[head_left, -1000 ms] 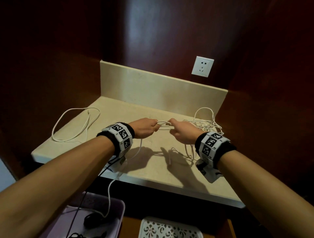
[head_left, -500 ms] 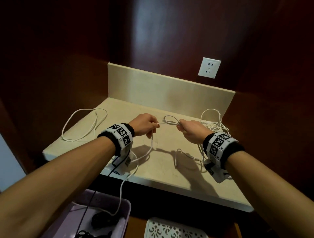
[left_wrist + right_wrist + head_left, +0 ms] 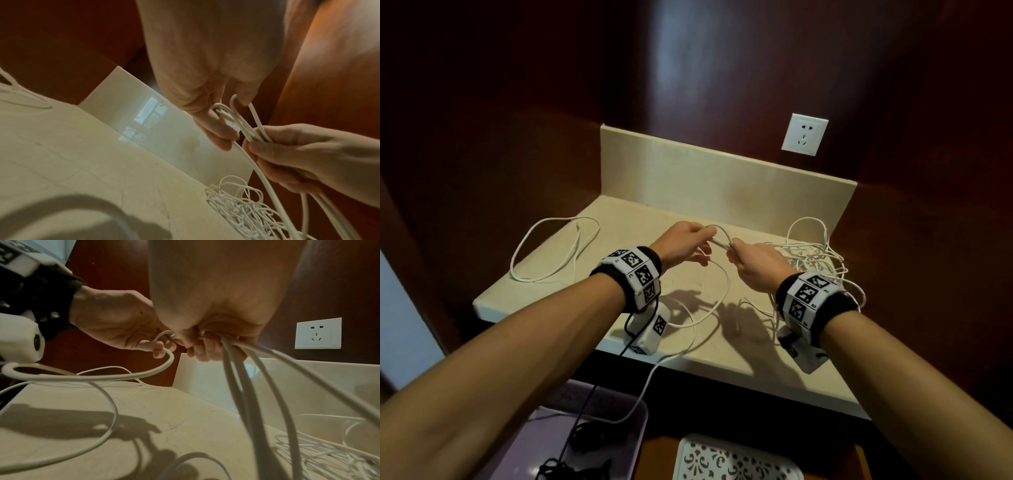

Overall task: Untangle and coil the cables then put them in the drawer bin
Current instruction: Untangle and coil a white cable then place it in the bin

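Both hands are raised above the beige surface (image 3: 571,294) and meet near its middle. Left hand (image 3: 683,241): fingers curled around the folded loops of a white cable (image 3: 719,291). Right hand (image 3: 755,265): fingers clamped on the bundled strands of the same cable. One strand hangs from the hands, crosses the front edge of the surface and drops into the purple bin (image 3: 619,442) below. A tangled cable pile (image 3: 816,263) lies at the right rear of the surface. A loose cable loop (image 3: 551,253) lies at the left.
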`<state>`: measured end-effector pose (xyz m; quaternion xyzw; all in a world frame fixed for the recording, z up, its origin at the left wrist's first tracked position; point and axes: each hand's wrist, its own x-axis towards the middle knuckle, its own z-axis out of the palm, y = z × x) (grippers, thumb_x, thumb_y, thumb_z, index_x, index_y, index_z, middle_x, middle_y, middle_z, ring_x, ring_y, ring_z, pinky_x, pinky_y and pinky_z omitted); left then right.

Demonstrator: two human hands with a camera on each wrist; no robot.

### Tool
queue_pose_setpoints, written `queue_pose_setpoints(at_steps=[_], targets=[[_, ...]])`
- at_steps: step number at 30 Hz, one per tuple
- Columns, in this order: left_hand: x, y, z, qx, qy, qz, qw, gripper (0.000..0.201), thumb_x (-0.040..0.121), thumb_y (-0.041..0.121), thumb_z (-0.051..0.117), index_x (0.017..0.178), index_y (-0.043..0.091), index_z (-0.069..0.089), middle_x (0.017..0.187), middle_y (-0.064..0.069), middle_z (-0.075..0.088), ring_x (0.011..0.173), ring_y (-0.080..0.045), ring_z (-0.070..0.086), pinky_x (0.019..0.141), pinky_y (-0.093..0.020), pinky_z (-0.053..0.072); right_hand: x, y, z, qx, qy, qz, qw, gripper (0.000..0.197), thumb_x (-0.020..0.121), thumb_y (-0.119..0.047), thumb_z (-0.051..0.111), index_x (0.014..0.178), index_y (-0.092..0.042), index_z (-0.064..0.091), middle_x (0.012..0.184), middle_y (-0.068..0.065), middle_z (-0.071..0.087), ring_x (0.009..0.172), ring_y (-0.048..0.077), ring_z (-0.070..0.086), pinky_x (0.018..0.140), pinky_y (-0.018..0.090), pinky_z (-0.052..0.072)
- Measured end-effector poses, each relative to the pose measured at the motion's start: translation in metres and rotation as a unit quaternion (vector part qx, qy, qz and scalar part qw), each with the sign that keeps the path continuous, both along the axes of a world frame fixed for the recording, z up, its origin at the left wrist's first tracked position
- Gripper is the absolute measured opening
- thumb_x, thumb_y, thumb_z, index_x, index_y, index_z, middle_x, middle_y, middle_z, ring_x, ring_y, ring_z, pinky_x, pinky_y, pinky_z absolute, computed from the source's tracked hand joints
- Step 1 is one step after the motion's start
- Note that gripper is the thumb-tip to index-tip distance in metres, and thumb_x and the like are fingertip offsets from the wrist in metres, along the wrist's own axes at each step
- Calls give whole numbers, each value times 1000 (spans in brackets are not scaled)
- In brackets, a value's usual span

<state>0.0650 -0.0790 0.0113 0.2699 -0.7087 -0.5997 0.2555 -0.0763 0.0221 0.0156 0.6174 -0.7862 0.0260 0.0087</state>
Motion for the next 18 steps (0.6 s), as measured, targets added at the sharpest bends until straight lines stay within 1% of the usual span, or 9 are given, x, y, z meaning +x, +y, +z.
queue_pose_setpoints(at_steps=[4, 7, 8, 9, 11, 12, 14, 16, 18], targets=[[1, 0, -2, -12, 12, 22, 1000, 16, 99, 5, 47, 95, -3, 59, 73, -10, 55, 56, -17, 56, 61, -21, 53, 4, -2, -5, -13, -48, -1, 999, 22, 101, -36, 34, 94, -19, 45, 85, 8, 57, 81, 30, 53, 70, 38, 41], [3, 2, 2, -20, 24, 26, 999, 16, 98, -2, 41, 95, -3, 57, 71, -11, 54, 53, -14, 54, 59, -21, 53, 11, -3, -7, -16, -90, -2, 996, 24, 93, -46, 51, 96, -23, 47, 84, 0, 58, 79, 22, 53, 66, 35, 38], [4, 2, 3, -26, 25, 29, 999, 17, 97, -2, 40, 92, -2, 56, 70, -10, 53, 54, -15, 54, 58, -21, 52, 13, -4, -7, -15, -102, -4, 995, 24, 90, -44, 58, 97, -24, 48, 83, -2, 57, 78, 20, 53, 66, 33, 37], [4, 2, 4, -34, 25, 32, 999, 18, 97, -1, 40, 90, 0, 56, 71, -10, 54, 56, -17, 54, 59, -21, 52, 14, -4, -8, -17, -112, -9, 993, 22, 88, -38, 63, 98, -24, 49, 84, -2, 57, 78, 19, 53, 65, 32, 37], [6, 1, 6, -46, 24, 40, 998, 22, 98, 2, 39, 86, 3, 57, 73, -9, 55, 58, -18, 55, 60, -23, 53, 13, -7, -10, -32, -138, -27, 990, 13, 86, -20, 62, 94, -22, 53, 83, -2, 58, 78, 19, 54, 64, 30, 37], [7, 0, 7, -48, 26, 44, 998, 24, 98, 2, 38, 83, 4, 57, 74, -9, 54, 58, -18, 55, 60, -24, 52, 10, -7, -11, -44, -174, -38, 983, 9, 85, -14, 60, 90, -20, 56, 80, -3, 59, 74, 17, 54, 62, 29, 38], [10, -3, 8, -47, 31, 54, 997, 26, 98, 1, 37, 80, 5, 56, 74, -9, 53, 58, -19, 55, 57, -22, 52, 8, -7, -13, -65, -292, -57, 952, 10, 86, -7, 59, 82, -16, 62, 70, -2, 62, 61, 10, 55, 59, 26, 41], [14, -7, 10, -51, 34, 60, 996, 25, 98, 1, 37, 81, 5, 56, 74, -9, 53, 58, -19, 54, 57, -21, 52, 4, -6, -12, -69, -389, -64, 916, 7, 87, -5, 62, 83, -7, 67, 64, 2, 65, 49, 5, 55, 54, 20, 42], [17, -11, 10, -58, 37, 63, 996, 22, 97, 0, 40, 84, 3, 58, 75, -10, 55, 59, -20, 54, 57, -22, 52, 0, -2, -10, -61, -444, -65, 892, 7, 88, -7, 65, 87, -1, 69, 64, 7, 67, 50, 8, 57, 50, 18, 40]])
